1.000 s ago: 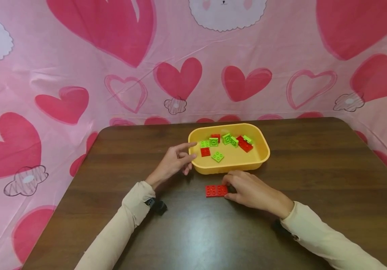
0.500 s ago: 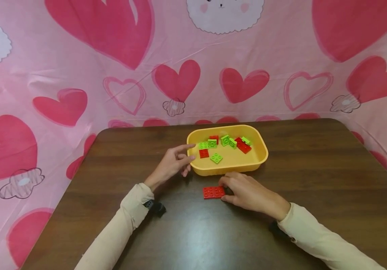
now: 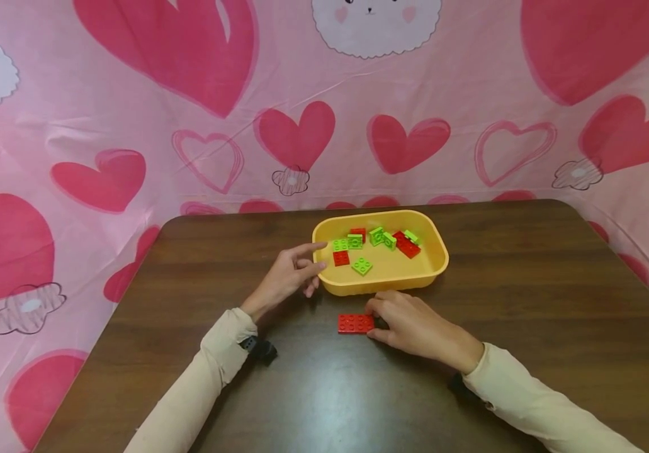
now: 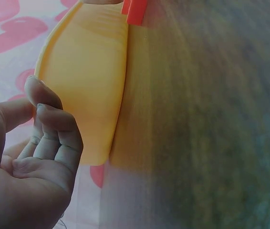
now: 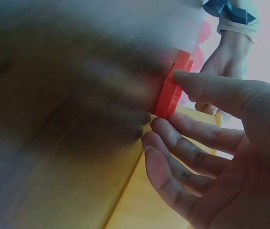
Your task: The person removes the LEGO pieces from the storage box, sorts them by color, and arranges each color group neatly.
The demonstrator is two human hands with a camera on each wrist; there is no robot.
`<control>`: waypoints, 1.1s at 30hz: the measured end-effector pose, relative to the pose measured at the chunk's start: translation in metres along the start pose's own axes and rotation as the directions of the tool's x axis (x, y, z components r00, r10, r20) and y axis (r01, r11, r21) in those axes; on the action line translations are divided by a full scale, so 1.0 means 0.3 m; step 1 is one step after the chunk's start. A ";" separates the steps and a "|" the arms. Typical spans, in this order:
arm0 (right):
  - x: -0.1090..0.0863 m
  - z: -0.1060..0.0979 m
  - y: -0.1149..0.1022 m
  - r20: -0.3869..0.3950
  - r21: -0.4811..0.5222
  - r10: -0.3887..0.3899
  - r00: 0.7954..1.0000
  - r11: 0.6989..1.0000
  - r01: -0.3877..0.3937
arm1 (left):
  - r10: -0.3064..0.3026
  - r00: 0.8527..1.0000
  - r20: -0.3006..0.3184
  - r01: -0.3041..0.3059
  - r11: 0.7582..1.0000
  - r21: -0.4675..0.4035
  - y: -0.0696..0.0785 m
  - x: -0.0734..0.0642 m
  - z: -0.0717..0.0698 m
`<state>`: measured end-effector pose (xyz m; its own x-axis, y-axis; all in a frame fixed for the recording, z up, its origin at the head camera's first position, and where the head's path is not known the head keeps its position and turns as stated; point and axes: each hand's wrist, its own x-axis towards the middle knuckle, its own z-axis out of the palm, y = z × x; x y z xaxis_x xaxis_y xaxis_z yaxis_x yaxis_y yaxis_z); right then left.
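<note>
In the head view, my right hand pinches the right end of a flat red toy building brick between thumb and index finger. The brick lies studs up, low at the table, in front of a yellow tub. The right wrist view shows the thumb on one long side of the red brick, with the other fingers loosely bent below. My left hand holds the tub's left end, its index finger and thumb at the rim. The left wrist view has the left hand against the tub wall.
Inside the tub lie several green bricks, one flat near the front, and several red bricks, one long at the right. A dark wood table carries everything. Behind it hangs a pink cloth printed with hearts.
The red brick and my right hand have shifted very slightly left. My left hand stays at the tub's rim, and the whole head view has drifted a little.
</note>
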<state>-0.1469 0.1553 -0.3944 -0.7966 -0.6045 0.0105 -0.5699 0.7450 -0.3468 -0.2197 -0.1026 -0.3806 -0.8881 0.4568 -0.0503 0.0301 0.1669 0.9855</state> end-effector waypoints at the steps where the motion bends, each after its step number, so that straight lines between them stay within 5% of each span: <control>1: 0.000 0.000 0.000 0.000 0.001 0.000 1.000 1.000 0.000 | 0.002 1.000 0.001 -0.002 1.000 -0.001 -0.002 0.001 0.000; 9: -0.012 -0.039 0.009 -0.050 0.044 -0.023 0.998 0.999 0.026 | -0.009 1.000 -0.003 0.009 1.000 -0.010 -0.007 0.003 0.000; 17: -0.030 -0.123 0.027 -0.104 0.097 0.037 0.994 0.995 -0.027 | -0.020 1.000 0.001 0.020 1.000 -0.003 0.005 -0.002 0.001; 24: -0.037 -0.177 0.051 -0.161 0.073 0.069 0.985 0.996 -0.058 | 0.009 1.000 -0.014 -0.009 1.000 0.015 -0.083 0.038 -0.016; 33: -0.037 -0.203 0.104 -0.275 0.057 0.072 0.959 0.997 -0.058 | -0.007 1.000 -0.014 0.008 1.000 0.023 -0.086 0.043 -0.020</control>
<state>-0.1680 0.2023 -0.3483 -0.8600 -0.4487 0.2431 -0.5103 0.7613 -0.4001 -0.2346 -0.1061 -0.4057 -0.8945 0.4436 -0.0552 0.0337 0.1901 0.9812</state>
